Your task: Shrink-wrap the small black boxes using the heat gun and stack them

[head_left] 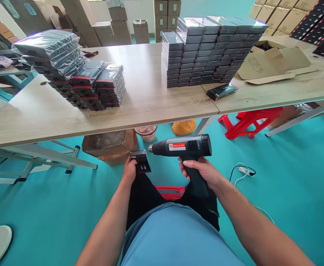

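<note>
My right hand [196, 170] is wrapped round the handle of a black heat gun [188, 146] with a red and white label. Its metal nozzle points left, toward a small flat black box [142, 162]. That box is gripped along its left side by my left hand [130, 170], thumb on its face. A short gap lies between nozzle and box. Both are held above my lap, in front of the table edge. On the table, stacks of black boxes in loose, wrinkled film [53, 55] stand at left, and a block of neatly stacked boxes [206, 55] stands right of the middle.
One black box [222, 91] lies alone near the table's [145, 99] front edge. An opened carton [275, 64] rests at right. Below are a large carton [112, 146], a small bin [147, 133], a red stool [250, 122] and a power strip with cables [246, 171].
</note>
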A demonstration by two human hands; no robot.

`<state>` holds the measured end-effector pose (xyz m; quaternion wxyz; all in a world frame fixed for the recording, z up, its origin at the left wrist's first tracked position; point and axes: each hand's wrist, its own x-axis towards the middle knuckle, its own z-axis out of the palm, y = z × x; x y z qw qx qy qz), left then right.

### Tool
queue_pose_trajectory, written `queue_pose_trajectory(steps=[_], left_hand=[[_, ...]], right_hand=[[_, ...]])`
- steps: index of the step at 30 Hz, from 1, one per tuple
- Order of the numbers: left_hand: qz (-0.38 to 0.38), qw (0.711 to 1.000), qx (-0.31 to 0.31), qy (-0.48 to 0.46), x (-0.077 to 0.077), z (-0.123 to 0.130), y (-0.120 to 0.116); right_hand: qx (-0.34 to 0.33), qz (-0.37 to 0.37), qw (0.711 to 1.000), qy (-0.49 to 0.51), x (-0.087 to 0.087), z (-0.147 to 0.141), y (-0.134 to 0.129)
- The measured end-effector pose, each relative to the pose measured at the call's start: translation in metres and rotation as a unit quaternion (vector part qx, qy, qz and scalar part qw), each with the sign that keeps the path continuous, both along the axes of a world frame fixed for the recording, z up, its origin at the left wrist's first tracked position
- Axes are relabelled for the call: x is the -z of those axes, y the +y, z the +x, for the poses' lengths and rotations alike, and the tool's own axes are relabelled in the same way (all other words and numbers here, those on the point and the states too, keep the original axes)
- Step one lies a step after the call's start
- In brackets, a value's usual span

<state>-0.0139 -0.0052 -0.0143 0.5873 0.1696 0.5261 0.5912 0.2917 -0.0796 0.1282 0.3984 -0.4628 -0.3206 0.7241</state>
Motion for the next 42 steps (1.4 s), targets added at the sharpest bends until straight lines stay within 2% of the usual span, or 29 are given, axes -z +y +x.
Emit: queue_pose_trajectory(steps=[2,4,7,9,11,15,17,19,22,23,24,26,28,30,33,35,39,42], left_hand=[[-0.028,0.998,0.002,-0.060,0.001,-0.002,0.000],[-0.045,0.987,0.056,-0.141,-0.001,-0.005,-0.002],[-0.069,0.957,0.135,-0.249,-0.007,-0.007,-0.011],[-0.095,0.941,0.164,-0.280,-0.010,-0.005,-0.019],[-0.111,0.933,0.187,-0.288,-0.009,-0.001,-0.026],[-0.119,0.934,0.202,-0.268,0.001,0.007,-0.035],[-0.137,0.937,0.196,-0.254,0.004,0.009,-0.035],[-0.155,0.938,0.190,-0.246,0.003,0.007,-0.032],[-0.134,0.940,0.178,-0.257,-0.005,0.000,-0.030],[-0.120,0.942,0.175,-0.261,-0.009,-0.002,-0.029],[-0.106,0.943,0.171,-0.264,-0.011,-0.005,-0.029],[-0.098,0.945,0.167,-0.262,-0.015,-0.007,-0.029],[-0.106,0.946,0.171,-0.254,-0.015,-0.005,-0.028],[-0.119,0.944,0.187,-0.246,-0.012,-0.001,-0.027],[-0.140,0.941,0.203,-0.233,-0.009,0.006,-0.024],[-0.147,0.942,0.200,-0.227,-0.010,0.006,-0.022],[-0.122,0.945,0.190,-0.236,-0.014,-0.003,-0.022],[-0.133,0.946,0.182,-0.232,-0.012,-0.009,-0.021]], right_hand=[[-0.027,-0.009,1.000,0.004,-0.002,-0.003,-0.002],[-0.100,-0.025,0.995,0.007,-0.004,-0.003,-0.007],[-0.217,-0.036,0.975,-0.014,-0.006,0.002,-0.013],[-0.244,-0.038,0.968,-0.048,-0.003,0.006,-0.013],[-0.211,-0.032,0.974,-0.075,0.003,0.007,-0.005],[-0.084,-0.001,0.992,-0.092,0.015,-0.009,0.023],[-0.079,0.006,0.994,-0.081,0.013,-0.018,0.031],[-0.156,0.014,0.986,-0.059,0.005,-0.020,0.030],[-0.338,0.006,0.939,-0.066,-0.006,-0.007,0.017],[-0.363,-0.001,0.928,-0.086,-0.007,0.000,0.013],[-0.355,-0.007,0.929,-0.108,-0.006,0.006,0.011],[-0.259,-0.003,0.956,-0.139,-0.002,0.013,0.011],[-0.136,0.007,0.981,-0.135,0.003,0.007,0.016],[-0.067,0.005,0.993,-0.101,0.005,-0.008,0.021],[-0.074,0.001,0.996,-0.045,0.004,-0.033,0.027],[-0.069,0.009,0.996,-0.051,0.005,-0.040,0.029],[-0.029,0.005,0.995,-0.100,0.012,-0.028,0.032],[-0.055,-0.007,0.994,-0.096,0.013,-0.022,0.030]])
